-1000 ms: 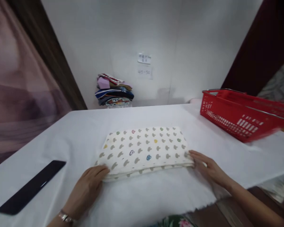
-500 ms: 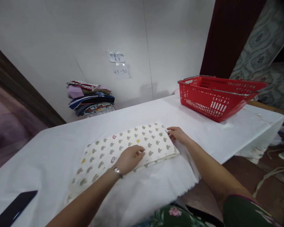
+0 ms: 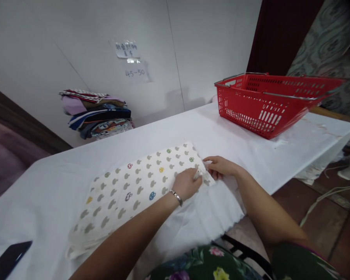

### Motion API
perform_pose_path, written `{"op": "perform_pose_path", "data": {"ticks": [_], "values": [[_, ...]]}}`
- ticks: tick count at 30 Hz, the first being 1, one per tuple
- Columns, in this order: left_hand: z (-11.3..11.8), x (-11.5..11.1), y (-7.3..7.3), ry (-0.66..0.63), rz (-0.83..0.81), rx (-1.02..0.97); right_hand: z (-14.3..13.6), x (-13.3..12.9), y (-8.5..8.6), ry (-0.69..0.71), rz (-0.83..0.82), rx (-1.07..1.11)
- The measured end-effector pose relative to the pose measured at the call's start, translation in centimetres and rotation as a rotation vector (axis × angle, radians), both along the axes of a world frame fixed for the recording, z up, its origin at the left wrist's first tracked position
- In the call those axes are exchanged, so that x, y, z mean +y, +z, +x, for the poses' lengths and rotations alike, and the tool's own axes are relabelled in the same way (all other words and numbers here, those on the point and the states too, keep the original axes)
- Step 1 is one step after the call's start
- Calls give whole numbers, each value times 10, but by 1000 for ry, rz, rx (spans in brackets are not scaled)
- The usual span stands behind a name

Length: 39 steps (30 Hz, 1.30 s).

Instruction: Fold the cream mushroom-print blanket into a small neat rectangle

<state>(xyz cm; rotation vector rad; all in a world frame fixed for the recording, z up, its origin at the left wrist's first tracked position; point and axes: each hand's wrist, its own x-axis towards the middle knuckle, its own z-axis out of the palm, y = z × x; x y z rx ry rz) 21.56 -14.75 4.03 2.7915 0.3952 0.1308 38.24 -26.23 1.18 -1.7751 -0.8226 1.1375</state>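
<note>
A folded white cloth (image 3: 146, 181) printed with grey mushrooms and a few coloured ones lies flat across the table, in several layers at its near left corner. Near its right end, my left hand (image 3: 188, 183) is closed, with a bit of the cloth pinched between thumb and fingers. My right hand (image 3: 221, 167) is at the cloth's right edge, close beside the left one. Its fingers are bent in at that edge, the index finger straighter than the others; their tips are partly hidden.
A red plastic basket (image 3: 251, 107) with metal handles stands at the table's back right. Folded garments (image 3: 99, 114) are stacked by the wall at back left. A dark phone-like object (image 3: 10, 256) lies front left. White sheeting (image 3: 175, 126) covers the table; two paper notes (image 3: 137, 72) hang above.
My left hand has moved right across the cloth to its right end and has closed on it. My right hand has stayed by the right edge. The camera view has shifted a little.
</note>
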Motion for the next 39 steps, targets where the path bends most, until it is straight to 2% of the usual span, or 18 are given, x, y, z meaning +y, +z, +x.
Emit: {"op": "perform_pose_path", "data": {"ticks": [2, 4, 6, 9, 12, 17, 20, 24, 26, 32, 36, 39], "values": [[3, -1, 5, 61, -51, -35, -2, -1, 5, 43, -37, 1], [7, -8, 5, 77, -21, -79, -3, -3, 9, 86, -67, 9], [9, -19, -1, 37, 71, -63, -4, -4, 13, 104, -84, 21], [9, -37, -15, -90, 237, 13, -5, -5, 16, 86, -103, 31], [5, -45, -20, -143, 307, 3, -6, -5, 18, 81, -115, 28], [4, -38, -9, -67, 191, -7, -7, -5, 19, 64, -111, 32], [5, -36, -8, -19, 168, 0, -5, -5, 16, 53, -108, 41], [4, -41, -15, -91, 212, -12, -3, -4, 11, 55, -92, 63], [1, -42, -17, -85, 208, -13, -3, -4, 11, 57, -90, 71], [-4, -38, -16, -111, 169, -59, -7, -4, 17, 61, -51, 83], [-4, -31, -8, -63, 146, -118, -17, -12, 17, -12, -26, 47], [-3, -28, -2, -66, 192, -147, -33, -24, 12, -112, 35, 65]]}}
